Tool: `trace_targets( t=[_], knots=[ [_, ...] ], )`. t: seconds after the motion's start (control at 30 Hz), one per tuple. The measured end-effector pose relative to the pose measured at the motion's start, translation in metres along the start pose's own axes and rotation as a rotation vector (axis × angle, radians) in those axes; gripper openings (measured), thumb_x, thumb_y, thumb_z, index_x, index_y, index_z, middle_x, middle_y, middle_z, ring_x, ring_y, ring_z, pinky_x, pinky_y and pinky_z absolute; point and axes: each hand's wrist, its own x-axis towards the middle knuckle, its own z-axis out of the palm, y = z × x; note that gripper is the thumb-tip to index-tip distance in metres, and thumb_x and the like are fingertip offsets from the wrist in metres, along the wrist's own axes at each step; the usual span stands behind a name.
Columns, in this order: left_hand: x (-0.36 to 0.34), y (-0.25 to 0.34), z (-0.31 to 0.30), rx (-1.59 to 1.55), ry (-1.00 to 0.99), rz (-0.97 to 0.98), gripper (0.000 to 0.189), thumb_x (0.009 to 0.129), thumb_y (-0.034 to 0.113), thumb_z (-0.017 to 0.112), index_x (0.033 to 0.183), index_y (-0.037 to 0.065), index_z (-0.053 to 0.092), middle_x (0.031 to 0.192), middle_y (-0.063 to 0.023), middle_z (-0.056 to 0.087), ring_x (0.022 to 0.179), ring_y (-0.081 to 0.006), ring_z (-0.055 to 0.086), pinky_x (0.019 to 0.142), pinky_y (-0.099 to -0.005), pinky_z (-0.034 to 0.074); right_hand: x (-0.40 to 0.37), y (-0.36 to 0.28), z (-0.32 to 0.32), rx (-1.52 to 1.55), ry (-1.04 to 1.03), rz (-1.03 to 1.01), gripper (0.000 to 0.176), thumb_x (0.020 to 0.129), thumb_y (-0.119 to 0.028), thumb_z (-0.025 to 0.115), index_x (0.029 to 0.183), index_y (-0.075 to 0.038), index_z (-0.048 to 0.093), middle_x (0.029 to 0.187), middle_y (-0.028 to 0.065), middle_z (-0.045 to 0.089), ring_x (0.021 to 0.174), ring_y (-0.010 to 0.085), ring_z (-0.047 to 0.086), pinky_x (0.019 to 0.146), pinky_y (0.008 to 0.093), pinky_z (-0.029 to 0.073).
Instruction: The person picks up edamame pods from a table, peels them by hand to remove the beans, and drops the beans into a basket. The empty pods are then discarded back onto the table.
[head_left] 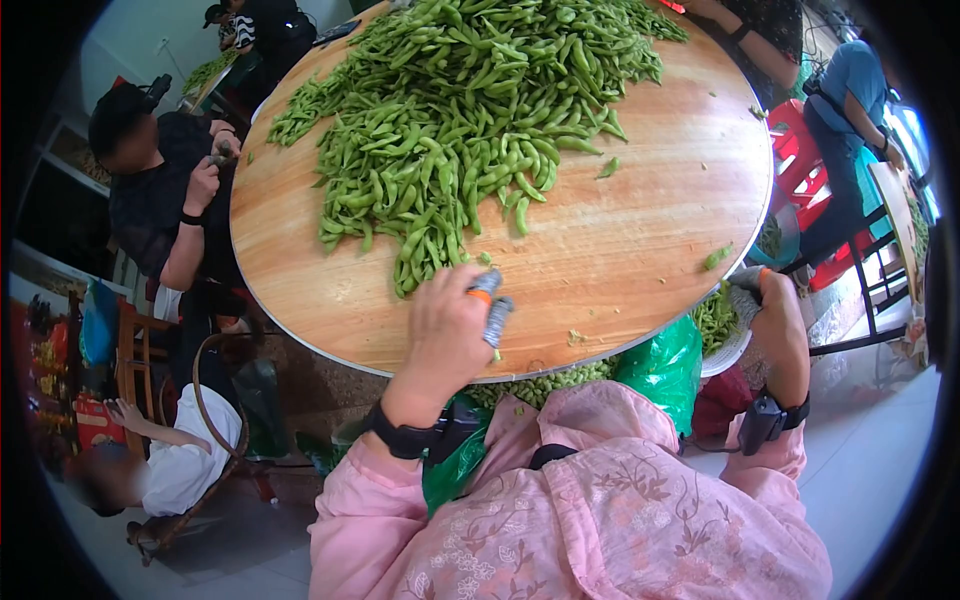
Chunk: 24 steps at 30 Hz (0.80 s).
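My left hand rests at the near tip of a big heap of green pods on the round wooden table. Its fingers are curled together, two wrapped in grey tape, one with an orange band; what they hold, if anything, is hidden. Off the table's right edge, my right hand is closed beside a white basin of green pods, its fingers also grey-taped. I cannot make out anything in it. A few loose pods lie near the table's right edge.
Shelled green beans and green plastic bags are below the near table edge. One person sits at the left, another in white lower left. A person's arm is at the upper right. Red stools stand beyond.
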Motion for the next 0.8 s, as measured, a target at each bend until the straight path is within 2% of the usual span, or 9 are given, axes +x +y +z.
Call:
trace_targets(
  t=[0.07,0.1,0.2,0.27,0.33,0.37,0.53,0.73,0.8],
  knots=[
    [0.0,0.01,0.008,0.105,-0.1,0.05,0.021,0.071,0.019,0.061,0.085,0.003,0.06,0.079,-0.0103,0.053,0.072,-0.028,0.051,0.064,-0.0366,0.04,0.006,0.022,-0.005,-0.132,0.289,-0.062,0.009,0.067,0.003,0.053,0.075,0.007,0.054,0.061,0.0208,0.053,0.057,0.0215,0.054,0.054,0.033,0.04],
    [-0.007,0.016,0.011,0.108,-0.096,0.051,0.021,0.071,0.019,0.061,0.085,0.003,0.06,0.079,-0.0103,0.053,0.072,-0.028,0.051,0.064,-0.0366,0.04,0.008,0.043,-0.01,-0.132,0.292,-0.066,0.009,0.067,0.003,0.053,0.075,0.007,0.054,0.061,0.0208,0.053,0.057,0.0215,0.054,0.054,0.033,0.04],
    [-0.023,0.026,0.013,-0.143,-0.198,0.194,0.018,0.071,0.017,0.061,0.083,0.003,0.06,0.078,-0.0099,0.053,0.074,-0.0267,0.051,0.064,-0.0363,0.041,0.006,0.086,-0.018,-0.336,0.283,0.076,0.014,0.061,0.007,0.046,0.074,0.006,0.051,0.066,0.0241,0.051,0.067,0.0389,0.051,0.06,0.0395,0.039],
    [-0.026,0.032,0.006,-0.352,-0.125,0.15,0.015,0.073,0.015,0.056,0.079,0.001,0.059,0.077,-0.0101,0.053,0.074,-0.026,0.051,0.064,-0.0363,0.041,0.004,0.099,-0.015,-0.326,0.259,0.108,0.012,0.063,0.006,0.047,0.074,0.006,0.051,0.067,0.0247,0.051,0.068,0.0388,0.051,0.06,0.0397,0.038],
    [-0.02,0.02,-0.002,-0.217,-0.068,0.019,0.014,0.073,0.013,0.056,0.079,0.0,0.059,0.078,-0.0106,0.052,0.075,-0.0264,0.051,0.063,-0.0367,0.042,0.004,0.101,-0.011,-0.31,0.241,0.14,0.01,0.064,0.005,0.048,0.073,0.006,0.051,0.068,0.0254,0.05,0.069,0.0387,0.052,0.06,0.0399,0.038],
    [-0.014,0.011,-0.007,-0.082,-0.005,-0.105,0.013,0.073,0.01,0.056,0.079,0.0,0.059,0.079,-0.0111,0.052,0.075,-0.0268,0.051,0.063,-0.037,0.042,0.005,0.097,-0.008,-0.312,0.296,0.09,0.009,0.065,0.004,0.048,0.074,0.006,0.051,0.068,0.0251,0.051,0.068,0.0382,0.052,0.06,0.0395,0.039],
    [0.008,-0.028,-0.012,0.15,-0.108,-0.011,0.014,0.072,0.008,0.057,0.084,0.001,0.058,0.077,-0.0107,0.049,0.074,-0.0294,0.051,0.06,-0.0377,0.042,0.011,0.063,-0.009,-0.433,0.344,0.06,0.012,0.067,0.002,0.052,0.079,0.007,0.053,0.07,0.0244,0.053,0.069,0.0377,0.053,0.061,0.038,0.04],
    [0.018,-0.029,-0.021,0.087,-0.249,0.076,0.012,0.071,0.011,0.059,0.075,0.0,0.057,0.075,-0.0099,0.048,0.073,-0.0284,0.05,0.058,-0.038,0.041,0.008,0.015,0.003,0.009,0.361,0.044,0.011,0.075,0.0,0.056,0.085,0.005,0.058,0.074,0.01,0.062,0.067,0.0159,0.058,0.062,0.0265,0.044],
    [0.02,-0.029,-0.021,0.061,-0.278,0.103,0.012,0.071,0.012,0.059,0.073,0.001,0.057,0.074,-0.0098,0.048,0.072,-0.0283,0.05,0.057,-0.0378,0.04,0.007,-0.005,0.022,0.145,0.218,-0.106,0.011,0.077,0.0,0.056,0.087,0.004,0.059,0.075,0.0041,0.061,0.07,0.008,0.055,0.063,0.0213,0.044]
  ],
)
